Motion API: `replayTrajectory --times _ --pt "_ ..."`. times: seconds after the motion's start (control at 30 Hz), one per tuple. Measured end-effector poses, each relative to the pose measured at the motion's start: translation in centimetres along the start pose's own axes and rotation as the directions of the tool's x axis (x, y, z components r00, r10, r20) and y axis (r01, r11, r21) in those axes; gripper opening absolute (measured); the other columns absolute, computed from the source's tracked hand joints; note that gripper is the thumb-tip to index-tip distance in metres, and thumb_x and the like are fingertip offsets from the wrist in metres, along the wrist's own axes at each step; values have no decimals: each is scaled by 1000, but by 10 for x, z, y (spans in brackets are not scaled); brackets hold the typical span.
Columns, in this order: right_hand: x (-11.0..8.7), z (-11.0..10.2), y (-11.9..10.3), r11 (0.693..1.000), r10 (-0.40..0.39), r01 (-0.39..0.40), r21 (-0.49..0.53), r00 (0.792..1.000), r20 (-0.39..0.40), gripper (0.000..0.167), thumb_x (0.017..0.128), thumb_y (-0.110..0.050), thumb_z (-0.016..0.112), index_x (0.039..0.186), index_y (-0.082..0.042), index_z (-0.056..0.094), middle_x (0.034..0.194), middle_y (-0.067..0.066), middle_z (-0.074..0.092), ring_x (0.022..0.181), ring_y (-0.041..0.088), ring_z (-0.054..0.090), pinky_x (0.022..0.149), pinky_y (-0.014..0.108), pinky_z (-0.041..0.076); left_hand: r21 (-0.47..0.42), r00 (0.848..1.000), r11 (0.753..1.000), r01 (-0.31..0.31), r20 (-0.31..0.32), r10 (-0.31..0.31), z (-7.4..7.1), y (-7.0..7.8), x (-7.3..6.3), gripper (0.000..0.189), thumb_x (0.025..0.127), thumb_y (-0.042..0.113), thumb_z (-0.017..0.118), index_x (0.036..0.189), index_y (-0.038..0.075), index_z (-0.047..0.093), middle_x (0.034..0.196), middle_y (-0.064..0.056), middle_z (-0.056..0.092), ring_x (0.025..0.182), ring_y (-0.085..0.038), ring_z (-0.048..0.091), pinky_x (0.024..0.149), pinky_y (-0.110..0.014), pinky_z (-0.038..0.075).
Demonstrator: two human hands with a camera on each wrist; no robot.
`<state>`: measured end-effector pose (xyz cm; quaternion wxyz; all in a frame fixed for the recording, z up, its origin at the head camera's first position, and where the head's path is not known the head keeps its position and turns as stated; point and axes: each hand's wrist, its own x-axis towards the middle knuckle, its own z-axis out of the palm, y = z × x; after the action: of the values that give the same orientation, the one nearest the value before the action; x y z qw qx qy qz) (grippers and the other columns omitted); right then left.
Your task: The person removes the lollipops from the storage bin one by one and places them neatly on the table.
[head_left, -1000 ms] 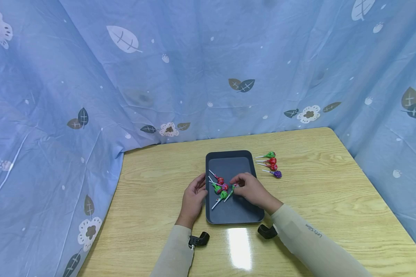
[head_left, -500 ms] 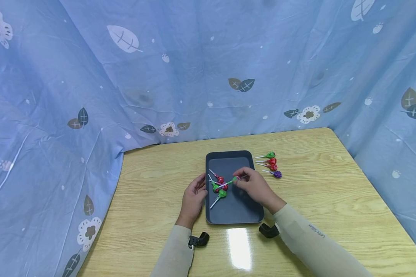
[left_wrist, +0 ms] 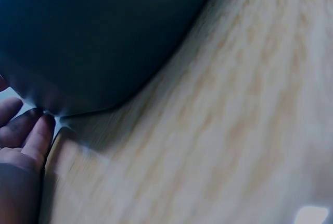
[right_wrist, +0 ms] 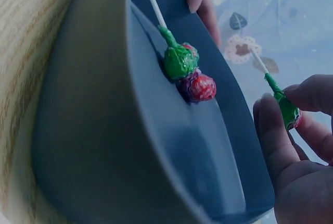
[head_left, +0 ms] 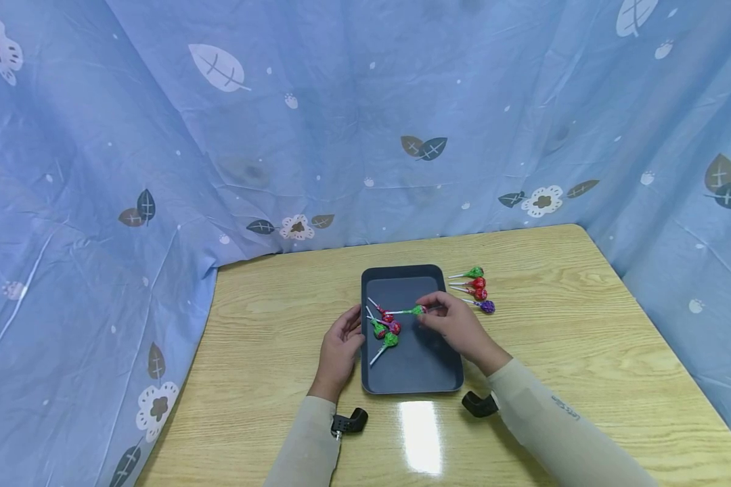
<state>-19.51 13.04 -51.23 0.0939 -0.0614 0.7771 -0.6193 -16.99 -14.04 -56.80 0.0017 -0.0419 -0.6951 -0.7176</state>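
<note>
My right hand [head_left: 459, 328] pinches a green-wrapped lollipop [head_left: 411, 311] by its head, over the dark grey tray [head_left: 417, 372]. Its white stick points left in the head view; in the right wrist view the candy [right_wrist: 287, 108] sits between thumb and fingers. At the tray's left side my left hand [head_left: 339, 348] grips the rim, the thumb at its edge and fingers along the outer wall. Several lollipops lie in the tray's left half: a green one [head_left: 391, 339] nearest me, another green one [head_left: 378, 331], a red and purple one [head_left: 394, 327], and a red one partly covered behind.
To the tray's right, several lollipops lie in a column on the wooden table [head_left: 268, 325]: a green one [head_left: 476, 272] farthest, red ones [head_left: 480, 293] between, a purple one [head_left: 488, 306] nearest. A blue patterned curtain [head_left: 365, 122] hangs behind the table and at both sides.
My right hand has lifted the green lollipop and moved it rightward and away from me, its stick swinging round to point left. The green lollipops left in the tray shifted slightly. My left hand stayed put.
</note>
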Motion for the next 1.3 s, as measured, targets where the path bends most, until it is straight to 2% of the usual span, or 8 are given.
replayTrajectory --times 0.27,0.4,0.73,1.0,1.3 --pt "-3 -7 4 998 -3 2 61 1000 17 29 104 -2 71 130 9 67 114 19 72 100 32 75 88 33 65 3 1000 1000 -1 -2 1 0 -1 1 61 98 -13 55 159 -4 51 156 -23 56 143 -35 55 117 -37 48" --pt "-2 -11 9 998 -4 3 67 1000 10 30 104 -3 71 131 10 67 114 18 72 100 29 75 89 35 65 2 1000 1000 -1 -4 1 1 0 0 60 99 -13 55 158 -4 51 155 -22 56 143 -34 55 117 -37 48" --pt "-4 -20 7 997 -27 27 68 1000 -5 21 102 0 72 121 9 70 109 19 73 93 26 75 89 43 66 -19 1000 1000 -9 -2 9 0 -2 1 61 98 -15 55 158 -4 51 155 -23 56 144 -35 54 117 -36 48" --pt "-7 -29 11 996 -26 27 88 1000 -3 20 101 0 74 118 9 69 106 17 72 92 23 74 84 32 65 -21 1000 1000 -6 2 6 1 0 0 61 98 -14 54 159 -5 50 156 -24 55 144 -36 53 117 -37 48" --pt "-9 -37 13 993 -38 42 109 999 -31 22 99 3 75 117 11 67 112 20 71 91 21 74 83 29 65 -23 1000 1000 -3 5 3 0 0 0 62 98 -14 54 159 -5 50 156 -24 55 144 -35 54 116 -36 49"
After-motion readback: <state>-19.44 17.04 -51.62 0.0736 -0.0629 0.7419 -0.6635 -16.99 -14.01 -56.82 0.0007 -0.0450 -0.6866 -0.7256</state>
